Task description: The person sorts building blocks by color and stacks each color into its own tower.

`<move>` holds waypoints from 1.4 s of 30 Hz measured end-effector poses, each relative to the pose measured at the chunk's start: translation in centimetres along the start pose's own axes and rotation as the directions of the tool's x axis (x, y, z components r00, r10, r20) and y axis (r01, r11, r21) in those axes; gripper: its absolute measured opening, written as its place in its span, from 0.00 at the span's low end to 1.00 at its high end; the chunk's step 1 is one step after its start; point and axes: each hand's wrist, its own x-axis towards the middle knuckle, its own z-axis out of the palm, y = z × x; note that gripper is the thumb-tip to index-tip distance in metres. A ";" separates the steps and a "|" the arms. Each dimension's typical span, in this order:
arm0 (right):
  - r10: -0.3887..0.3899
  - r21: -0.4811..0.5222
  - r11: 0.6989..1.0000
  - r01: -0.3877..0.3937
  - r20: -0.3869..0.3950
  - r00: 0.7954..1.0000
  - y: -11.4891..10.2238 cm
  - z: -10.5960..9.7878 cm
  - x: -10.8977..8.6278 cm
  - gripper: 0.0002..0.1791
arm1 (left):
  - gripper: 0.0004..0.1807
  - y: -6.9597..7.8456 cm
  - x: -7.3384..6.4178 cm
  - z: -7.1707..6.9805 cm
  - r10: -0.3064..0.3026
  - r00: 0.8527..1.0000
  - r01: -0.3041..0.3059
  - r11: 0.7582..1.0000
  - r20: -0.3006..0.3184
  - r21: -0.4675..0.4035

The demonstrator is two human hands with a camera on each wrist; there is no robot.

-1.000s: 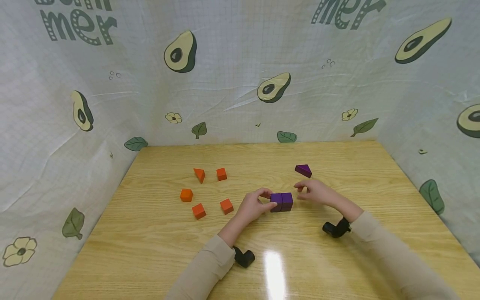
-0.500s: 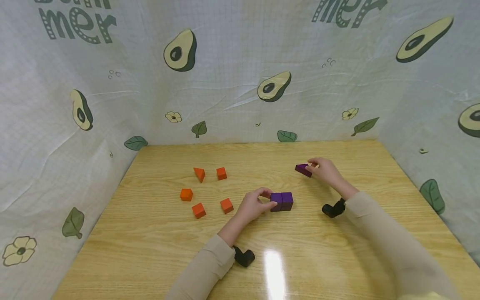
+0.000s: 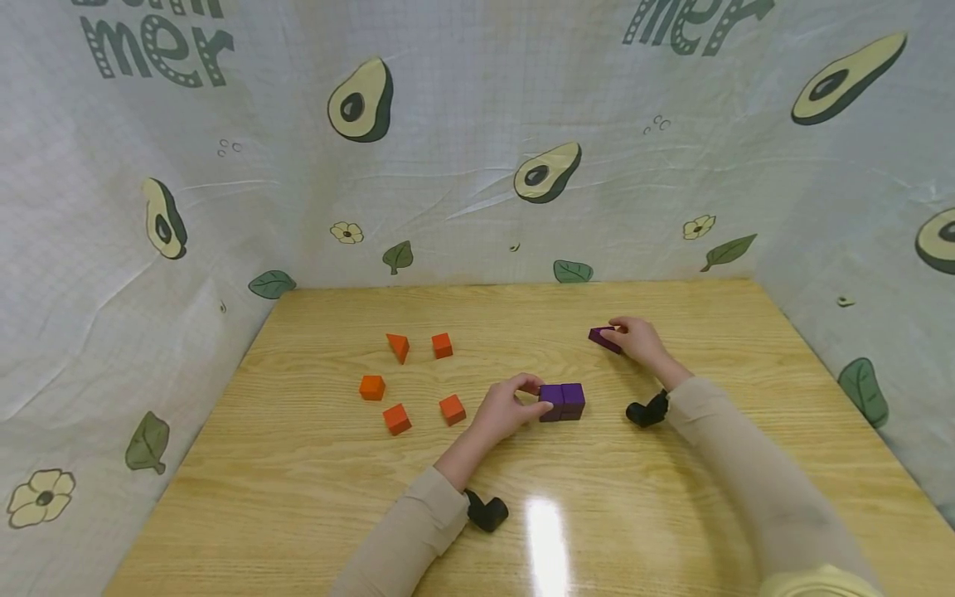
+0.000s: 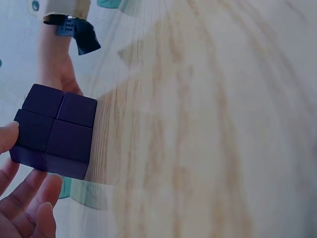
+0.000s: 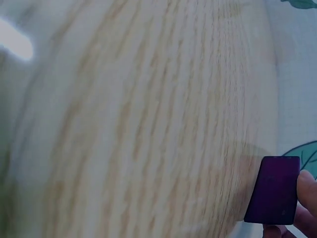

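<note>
Several purple cubes (image 3: 562,402) stand pressed together as a two-by-two block near the middle of the table. With its thumb on the near side and fingers behind, my left hand (image 3: 501,411) holds the left side of this block; the left wrist view shows the stacked cubes (image 4: 72,137) close up. Farther back and to the right, my right hand (image 3: 643,342) pinches a purple triangular block (image 3: 603,339) by its right end. In the right wrist view the triangular block (image 5: 275,191) shows one face, with a thumb against its edge. Whether it touches the table is unclear.
On the left of the wooden table (image 3: 298,481) lie several orange cubes (image 3: 452,410) and an orange triangular block (image 3: 399,347). A white cloth (image 3: 462,124) printed with avocados hangs behind the table and at both sides.
My right hand has moved back from beside the cubes to the purple triangular block and now pinches it. My left hand stays on the purple cubes.
</note>
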 end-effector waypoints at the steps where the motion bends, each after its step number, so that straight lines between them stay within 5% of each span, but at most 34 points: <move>1: 0.003 0.005 1.000 -0.003 0.005 1.000 0.0 0.0 0.0 0.27 | 0.19 0.0 0.0 0.0 0.000 1.000 0.000 1.000 -0.001 -0.001; 12: 0.070 0.024 0.997 -0.073 0.101 0.992 0.0 -0.1 -0.1 0.31 | 0.19 0.1 -0.1 0.0 0.004 1.000 -0.004 1.000 -0.002 -0.004; 29: 0.034 -0.001 0.999 -0.034 0.040 0.999 -0.2 0.8 -1.1 0.30 | 0.19 0.1 -0.1 0.0 -0.004 1.000 0.004 1.000 0.005 -0.024; 42: 0.055 0.006 0.998 -0.055 0.033 0.998 -0.3 0.7 -1.6 0.27 | 0.21 -0.3 0.0 0.2 0.038 0.999 -0.038 0.998 0.001 0.053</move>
